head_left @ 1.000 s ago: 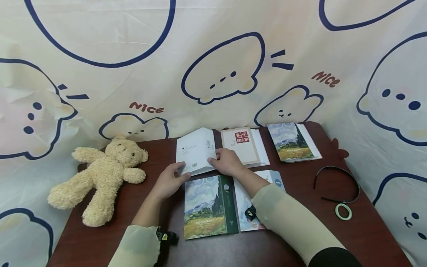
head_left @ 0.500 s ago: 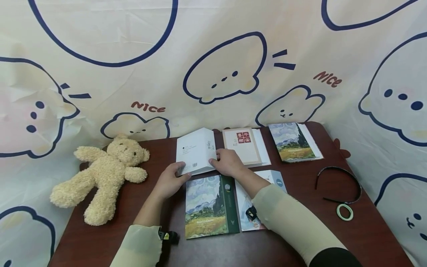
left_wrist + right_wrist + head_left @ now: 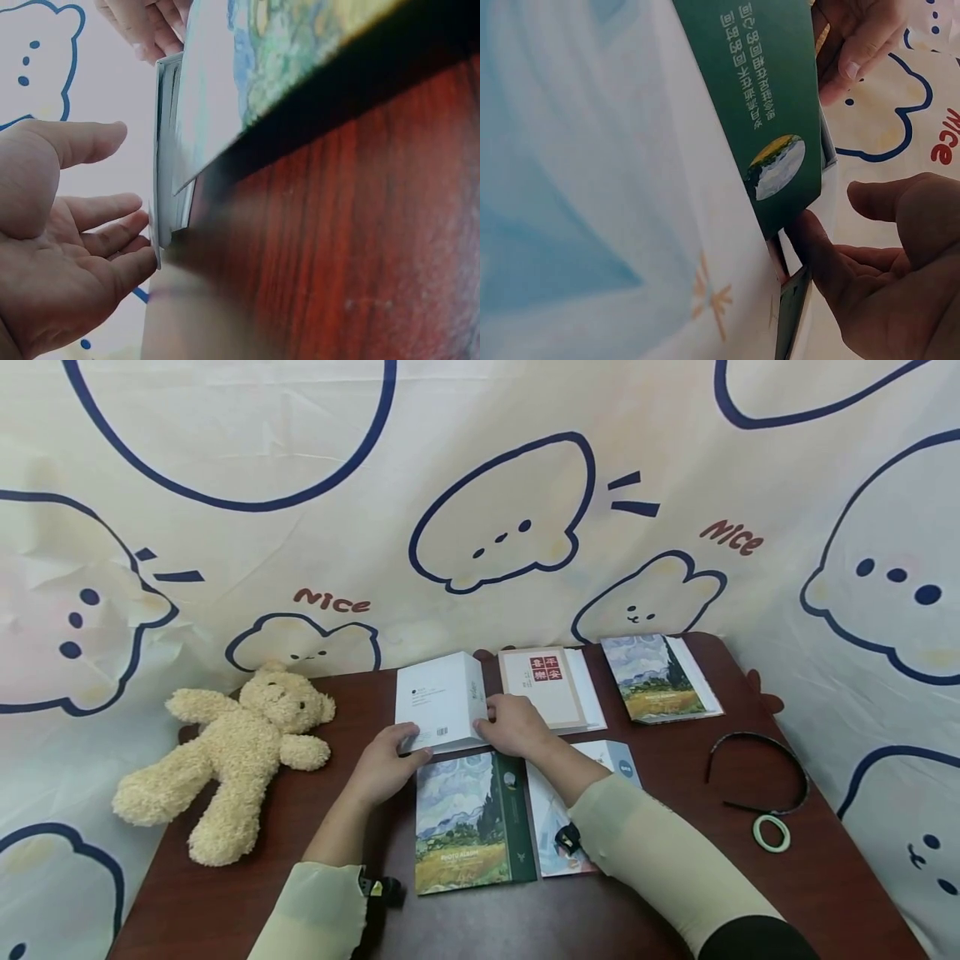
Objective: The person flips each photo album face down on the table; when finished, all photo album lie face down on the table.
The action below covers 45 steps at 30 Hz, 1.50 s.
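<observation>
A thick white book (image 3: pixel 435 697) lies at the back middle of the table, a barcode on its upper face and its spine to the right. My left hand (image 3: pixel 382 764) is at its near left corner; in the left wrist view the loosely bent fingers (image 3: pixel 112 225) touch the cover's edge, thumb apart. My right hand (image 3: pixel 513 724) is at the near end of the spine. In the right wrist view its forefinger reaches the book's edge by a green flap, and the thumb stands away. Just in front lies a photo album (image 3: pixel 461 827) with a landscape painting and a green strip.
A pale blue and white book (image 3: pixel 618 760) lies partly under the right forearm. Behind it is a beige book (image 3: pixel 528 685) with red characters, then another painted album (image 3: pixel 652 681). A teddy bear (image 3: pixel 251 760) is left; a black headband (image 3: pixel 798 777) and green ring (image 3: pixel 772 833) are right.
The white book's upper cover has come down a little at the far side, and more of its spine faces the right. Both hands have stayed at almost the same places.
</observation>
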Motion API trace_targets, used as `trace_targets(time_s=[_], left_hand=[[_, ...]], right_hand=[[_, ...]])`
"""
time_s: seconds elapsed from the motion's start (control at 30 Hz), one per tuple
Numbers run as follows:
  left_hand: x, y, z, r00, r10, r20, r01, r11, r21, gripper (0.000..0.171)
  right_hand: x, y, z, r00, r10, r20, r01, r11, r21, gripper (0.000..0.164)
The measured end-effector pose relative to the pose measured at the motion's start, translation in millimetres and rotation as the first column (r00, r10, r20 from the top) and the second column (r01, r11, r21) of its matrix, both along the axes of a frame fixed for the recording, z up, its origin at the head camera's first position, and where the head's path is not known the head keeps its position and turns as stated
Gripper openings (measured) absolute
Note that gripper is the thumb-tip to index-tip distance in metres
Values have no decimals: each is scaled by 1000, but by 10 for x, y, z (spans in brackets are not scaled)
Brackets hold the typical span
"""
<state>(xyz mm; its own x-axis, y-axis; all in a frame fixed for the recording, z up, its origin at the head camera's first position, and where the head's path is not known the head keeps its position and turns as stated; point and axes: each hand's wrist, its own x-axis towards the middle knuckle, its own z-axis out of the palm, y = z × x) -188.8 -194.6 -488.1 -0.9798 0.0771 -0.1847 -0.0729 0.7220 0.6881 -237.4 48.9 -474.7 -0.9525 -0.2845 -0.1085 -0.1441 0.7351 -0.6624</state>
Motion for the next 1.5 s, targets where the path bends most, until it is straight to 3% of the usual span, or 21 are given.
trace_targets(time_s=[0.17, 0.4, 0.63, 0.97, 1.17, 1.5], left_hand=[[-26, 42, 55, 1000, 5, 19, -5, 1000, 21, 63], [-30, 210, 133, 998, 60, 29, -62, 996, 66, 63], [-38, 329, 183, 996, 83, -29, -78, 986, 148, 59], [-55, 607, 229, 995, 83, -53, -59, 934, 351, 54], [-81, 791, 230, 998, 64, -24, -46, 896, 441, 53], [-163, 1037, 261, 996, 59, 68, -85, 877, 474, 56]], right_hand=[[-12, 55, -17, 1000, -25, -3, 25, 998, -54, 41], [-8, 112, 12, 998, -52, -16, 51, 995, -83, 49], [-5, 214, 50, 998, -48, -35, 45, 996, -71, 49], [-3, 449, 84, 999, -52, -14, 52, 998, -32, 55], [6, 626, 99, 997, -80, -24, 80, 997, 1, 56], [-15, 878, 57, 995, -100, 2, 99, 994, 50, 55]])
